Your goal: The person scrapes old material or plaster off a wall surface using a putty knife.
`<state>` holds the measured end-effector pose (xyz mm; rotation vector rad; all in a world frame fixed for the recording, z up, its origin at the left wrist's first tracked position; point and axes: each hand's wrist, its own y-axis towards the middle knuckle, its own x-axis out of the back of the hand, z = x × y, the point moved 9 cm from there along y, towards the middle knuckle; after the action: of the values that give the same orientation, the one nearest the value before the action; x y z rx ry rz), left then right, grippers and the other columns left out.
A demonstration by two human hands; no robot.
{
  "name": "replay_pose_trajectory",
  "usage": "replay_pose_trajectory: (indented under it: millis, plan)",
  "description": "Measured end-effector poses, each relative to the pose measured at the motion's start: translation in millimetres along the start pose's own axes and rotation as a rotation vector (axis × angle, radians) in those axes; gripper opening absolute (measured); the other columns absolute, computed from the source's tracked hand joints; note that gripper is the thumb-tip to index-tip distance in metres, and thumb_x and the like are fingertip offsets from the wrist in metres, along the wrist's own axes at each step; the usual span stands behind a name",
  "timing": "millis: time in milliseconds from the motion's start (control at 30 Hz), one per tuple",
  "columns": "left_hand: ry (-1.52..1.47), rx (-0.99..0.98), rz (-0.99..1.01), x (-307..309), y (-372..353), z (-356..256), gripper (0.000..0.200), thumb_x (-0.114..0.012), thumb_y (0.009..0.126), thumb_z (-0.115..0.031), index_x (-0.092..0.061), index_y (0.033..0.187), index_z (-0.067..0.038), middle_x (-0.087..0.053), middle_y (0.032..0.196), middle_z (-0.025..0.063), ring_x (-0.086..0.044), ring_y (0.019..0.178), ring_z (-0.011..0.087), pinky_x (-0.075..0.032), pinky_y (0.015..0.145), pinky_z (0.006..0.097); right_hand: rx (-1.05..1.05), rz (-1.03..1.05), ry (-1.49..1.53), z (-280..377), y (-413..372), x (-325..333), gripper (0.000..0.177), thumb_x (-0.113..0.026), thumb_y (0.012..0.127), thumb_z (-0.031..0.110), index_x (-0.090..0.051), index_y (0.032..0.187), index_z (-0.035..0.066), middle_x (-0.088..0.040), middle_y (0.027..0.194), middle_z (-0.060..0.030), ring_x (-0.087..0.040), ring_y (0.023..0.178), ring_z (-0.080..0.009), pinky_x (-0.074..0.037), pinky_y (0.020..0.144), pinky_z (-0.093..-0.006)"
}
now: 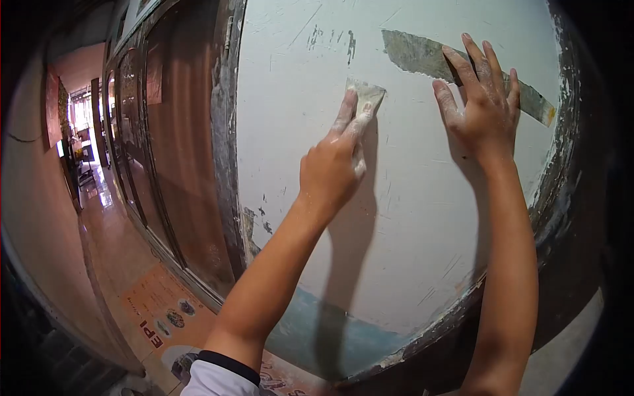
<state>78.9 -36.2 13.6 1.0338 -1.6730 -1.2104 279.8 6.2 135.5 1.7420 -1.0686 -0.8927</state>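
My left hand (333, 162) is closed around a putty knife (368, 92), with two fingers stretched along its whitish, smeared blade. The blade's wide edge points up and lies close against the white panel (409, 198). White powder or paste coats the fingers. To the right, my right hand (485, 109) is spread out with its fingers apart, its fingertips over a long grey patch (416, 54) in the white surface. That patch slants down to the right, and the hand hides its middle part.
A dark, chipped frame (551, 178) borders the panel on the right. Bluish-green colour (337, 330) shows along its bottom. Brown sliding doors (185, 132) stand at left, beside a corridor with a tiled floor (109, 224). An orange printed sheet (165, 303) lies below.
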Motion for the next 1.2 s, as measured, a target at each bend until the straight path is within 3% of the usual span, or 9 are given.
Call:
replay_pose_trajectory:
  millis: [67,133,333,467,533,767,1000,1067,1200]
  plan:
    - [0.024,0.028,0.050,7,31,-2,0.056,-0.055,0.093,0.002,-0.063,0.144,-0.017,-0.048,0.163,0.0070,-0.074,0.103,0.0369,-0.061,0.086,0.0426,-0.004,-0.005,0.010,0,0,1,0.051,-0.061,0.099,0.054,-0.058,0.148,0.038,-0.043,0.167,0.0074,-0.031,0.158,-0.0186,-0.013,0.131,-0.0573]
    - [0.055,-0.038,-0.007,13,52,-4,0.058,-0.055,0.092,-0.005,-0.061,0.146,-0.028,-0.048,0.163,0.0040,-0.075,0.092,0.0375,-0.062,0.076,0.0475,-0.006,-0.004,0.015,0,0,2,0.051,-0.063,0.098,0.053,-0.059,0.147,0.038,-0.043,0.167,0.0075,-0.031,0.158,-0.0187,-0.013,0.131,-0.0572]
    - [-0.023,-0.013,0.005,9,17,7,0.068,-0.060,0.085,-0.001,-0.059,0.149,-0.023,-0.043,0.167,0.0040,-0.076,0.091,0.0363,-0.062,0.075,0.0460,0.002,-0.010,0.013,1,0,3,0.052,-0.064,0.097,0.053,-0.060,0.147,0.037,-0.044,0.166,0.0076,-0.031,0.158,-0.0186,-0.014,0.131,-0.0573]
    - [-0.049,0.060,0.044,3,0,11,0.068,-0.055,0.085,0.007,-0.059,0.149,-0.015,-0.042,0.167,0.0093,-0.073,0.101,0.0377,-0.059,0.083,0.0433,-0.017,0.006,0.021,3,1,6,0.052,-0.065,0.096,0.052,-0.060,0.146,0.037,-0.044,0.166,0.0070,-0.031,0.158,-0.0184,-0.014,0.131,-0.0578]
    - [0.034,-0.026,0.007,2,13,11,0.074,-0.058,0.086,0.001,-0.053,0.155,-0.024,-0.041,0.169,0.0063,-0.076,0.091,0.0356,-0.063,0.071,0.0445,-0.005,-0.002,0.025,2,1,4,0.052,-0.066,0.096,0.052,-0.060,0.145,0.037,-0.044,0.166,0.0073,-0.031,0.158,-0.0183,-0.015,0.131,-0.0578]
    - [0.078,-0.101,-0.076,21,102,-3,0.062,-0.052,0.092,-0.004,-0.058,0.150,-0.024,-0.050,0.161,0.0097,-0.075,0.095,0.0398,-0.062,0.079,0.0485,-0.026,0.033,0.019,2,1,6,0.053,-0.068,0.094,0.051,-0.061,0.145,0.038,-0.043,0.166,0.0079,-0.030,0.158,-0.0188,-0.015,0.131,-0.0564]
    - [0.000,-0.088,-0.011,14,45,6,0.065,-0.055,0.088,0.000,-0.061,0.148,-0.023,-0.048,0.164,0.0090,-0.076,0.093,0.0369,-0.062,0.072,0.0456,-0.025,0.043,0.027,2,1,7,0.053,-0.070,0.094,0.048,-0.061,0.145,0.037,-0.044,0.165,0.0074,-0.032,0.157,-0.0197,-0.015,0.131,-0.0587]
    - [0.027,-0.085,0.045,8,18,11,0.072,-0.057,0.084,0.002,-0.056,0.152,-0.021,-0.043,0.167,0.0083,-0.076,0.082,0.0335,-0.061,0.064,0.0430,-0.020,0.030,0.027,3,1,9,0.053,-0.070,0.094,0.047,-0.062,0.145,0.036,-0.044,0.165,0.0068,-0.032,0.157,-0.0201,-0.016,0.131,-0.0582]
    - [0.058,-0.092,0.018,14,40,6,0.073,-0.058,0.085,0.001,-0.055,0.153,-0.023,-0.047,0.165,0.0070,-0.076,0.080,0.0339,-0.061,0.063,0.0434,-0.030,0.044,0.030,3,3,8,0.055,-0.071,0.093,0.046,-0.061,0.146,0.035,-0.044,0.166,0.0064,-0.032,0.157,-0.0206,-0.016,0.131,-0.0578]
